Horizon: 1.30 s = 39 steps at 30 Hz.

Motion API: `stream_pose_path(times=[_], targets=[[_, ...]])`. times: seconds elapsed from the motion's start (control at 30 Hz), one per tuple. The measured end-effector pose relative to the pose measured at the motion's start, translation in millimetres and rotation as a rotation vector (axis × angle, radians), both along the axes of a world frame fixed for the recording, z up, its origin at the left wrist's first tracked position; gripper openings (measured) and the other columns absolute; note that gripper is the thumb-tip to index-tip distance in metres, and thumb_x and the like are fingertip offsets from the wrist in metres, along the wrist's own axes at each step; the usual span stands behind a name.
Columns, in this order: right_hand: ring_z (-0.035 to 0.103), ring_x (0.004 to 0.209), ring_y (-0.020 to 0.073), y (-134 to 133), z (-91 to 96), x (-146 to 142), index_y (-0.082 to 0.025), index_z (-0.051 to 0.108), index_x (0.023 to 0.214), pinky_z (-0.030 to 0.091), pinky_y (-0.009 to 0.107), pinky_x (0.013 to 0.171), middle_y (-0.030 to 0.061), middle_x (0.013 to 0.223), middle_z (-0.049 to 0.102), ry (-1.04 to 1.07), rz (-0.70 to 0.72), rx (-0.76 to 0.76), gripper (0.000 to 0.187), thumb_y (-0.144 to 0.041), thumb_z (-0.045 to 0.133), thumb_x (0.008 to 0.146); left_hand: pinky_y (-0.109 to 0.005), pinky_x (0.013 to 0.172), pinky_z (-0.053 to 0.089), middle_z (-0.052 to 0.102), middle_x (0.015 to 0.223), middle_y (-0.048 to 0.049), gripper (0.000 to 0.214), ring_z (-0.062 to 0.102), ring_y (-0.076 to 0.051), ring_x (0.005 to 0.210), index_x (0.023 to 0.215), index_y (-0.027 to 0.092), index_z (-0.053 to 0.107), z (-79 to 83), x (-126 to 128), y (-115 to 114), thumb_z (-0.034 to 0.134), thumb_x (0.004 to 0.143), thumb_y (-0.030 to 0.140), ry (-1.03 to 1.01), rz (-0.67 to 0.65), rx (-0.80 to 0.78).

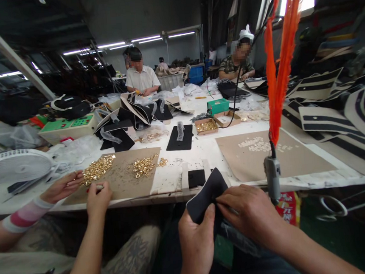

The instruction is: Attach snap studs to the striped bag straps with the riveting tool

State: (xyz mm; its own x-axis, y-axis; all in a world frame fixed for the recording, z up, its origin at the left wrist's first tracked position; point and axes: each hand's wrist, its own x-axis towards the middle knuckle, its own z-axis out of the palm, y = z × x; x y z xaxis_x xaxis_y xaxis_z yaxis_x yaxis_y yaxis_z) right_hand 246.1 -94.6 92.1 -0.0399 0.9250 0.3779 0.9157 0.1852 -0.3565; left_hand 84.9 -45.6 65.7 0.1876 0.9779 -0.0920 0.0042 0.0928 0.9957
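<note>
Over my lap, just in front of the table edge, I hold a small black flat panel tilted up, with a pale edge along one side. My left hand grips its lower part, thumb on the face. The fingers of my right hand are pinched together at the panel's right edge; whether something small is between them is hidden. Behind the panel, a black piece lies on the table edge between pale strips. Farther back lies a black panel with a clear plastic-wrapped strip on it.
A co-worker's hands work at left near piles of gold metal fittings on a brown board. At right, a second board bears small whitish pieces. A grey switch box hangs from orange cord. Two people sit across.
</note>
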Motion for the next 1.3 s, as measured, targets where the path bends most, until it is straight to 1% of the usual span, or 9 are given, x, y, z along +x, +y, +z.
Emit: stream_pose_path(times=[0.13,0.23,0.47,0.67,0.8,0.97,1.03,1.13,1.3], targets=[[0.062,0.068,0.0167,4.9,6.2,-1.6,-0.023,0.071,0.081,0.034,0.032,0.069,-0.0008,0.076,0.07,-0.079,0.013,-0.046,0.019,-0.016,0.06,0.094,-0.033,0.087,0.061,0.081,0.101,-0.0104,0.037,0.076,-0.03,0.097,0.104,0.014,0.08,2.5,0.4,0.3,0.08,0.079,0.041,0.006,-0.002,0.018],[0.06,0.066,0.0156,9.1,7.3,-1.5,-0.022,0.068,0.076,0.031,0.032,0.068,-0.0015,0.074,0.069,-0.106,0.015,-0.067,0.019,-0.015,0.062,0.092,-0.033,0.085,0.061,0.081,0.097,-0.0098,0.034,0.076,-0.029,0.094,0.102,0.015,0.081,4.2,-0.5,0.4,0.078,0.079,0.04,0.021,0.0,0.038],[0.054,0.059,0.0148,14.1,0.6,-5.3,-0.021,0.06,0.068,0.026,0.034,0.065,-0.0017,0.065,0.064,-0.15,-0.04,0.021,0.019,-0.013,0.063,0.084,-0.032,0.084,0.061,0.081,0.096,-0.008,0.031,0.076,-0.028,0.093,0.102,0.016,0.08,0.7,-1.2,-0.5,0.076,0.081,0.039,0.062,-0.009,0.042],[0.053,0.06,0.0146,16.4,-7.9,-5.6,-0.021,0.059,0.068,0.028,0.033,0.064,-0.0012,0.065,0.061,-0.106,-0.084,0.065,0.015,-0.012,0.059,0.08,-0.031,0.083,0.06,0.081,0.097,-0.0081,0.031,0.076,-0.028,0.093,0.101,0.017,0.08,-2.3,-0.3,2.8,0.077,0.081,0.04,0.061,-0.009,0.057],[0.054,0.06,0.0139,15.2,-9.3,3.4,-0.021,0.061,0.071,0.032,0.03,0.063,-0.002,0.066,0.061,0.052,-0.112,0.046,0.011,-0.013,0.058,0.077,-0.033,0.085,0.06,0.081,0.097,-0.0099,0.036,0.076,-0.029,0.094,0.101,0.015,0.08,-3.2,-4.0,4.5,0.081,0.078,0.042,0.025,0.017,-0.006],[0.06,0.067,0.0151,5.8,5.4,19.8,-0.021,0.062,0.074,0.043,0.027,0.066,-0.002,0.071,0.064,0.492,-0.132,-0.035,0.01,-0.019,0.057,0.082,-0.034,0.086,0.06,0.08,0.105,-0.0132,0.049,0.075,-0.031,0.099,0.11,0.012,0.078,-7.5,-5.9,5.5,0.086,0.074,0.044,-0.128,0.043,-0.159],[0.06,0.069,0.0166,1.3,10.8,25.5,-0.021,0.062,0.073,0.045,0.027,0.066,-0.0013,0.07,0.064,0.608,-0.138,-0.085,0.014,-0.023,0.055,0.086,-0.036,0.087,0.06,0.08,0.107,-0.0145,0.054,0.076,-0.031,0.098,0.114,0.011,0.076,-6.9,-4.5,6.0,0.087,0.073,0.043,-0.2,0.053,-0.203],[0.059,0.069,0.0176,-3.4,12.8,32.2,-0.02,0.062,0.073,0.043,0.029,0.065,-0.0007,0.069,0.064,0.661,-0.151,-0.137,0.021,-0.028,0.053,0.091,-0.039,0.092,0.06,0.079,0.11,-0.0158,0.059,0.075,-0.032,0.102,0.121,0.01,0.074,-3.4,-2.3,6.4,0.089,0.072,0.039,-0.305,0.053,-0.243],[0.06,0.073,0.0176,-6.1,10.7,37.1,-0.02,0.062,0.075,0.044,0.029,0.068,-0.0003,0.073,0.064,0.714,-0.135,-0.129,0.024,-0.031,0.051,0.093,-0.043,0.096,0.059,0.079,0.111,-0.0154,0.06,0.076,-0.033,0.104,0.125,0.011,0.071,-0.9,-2.4,6.5,0.089,0.073,0.034,-0.374,0.053,-0.286]])
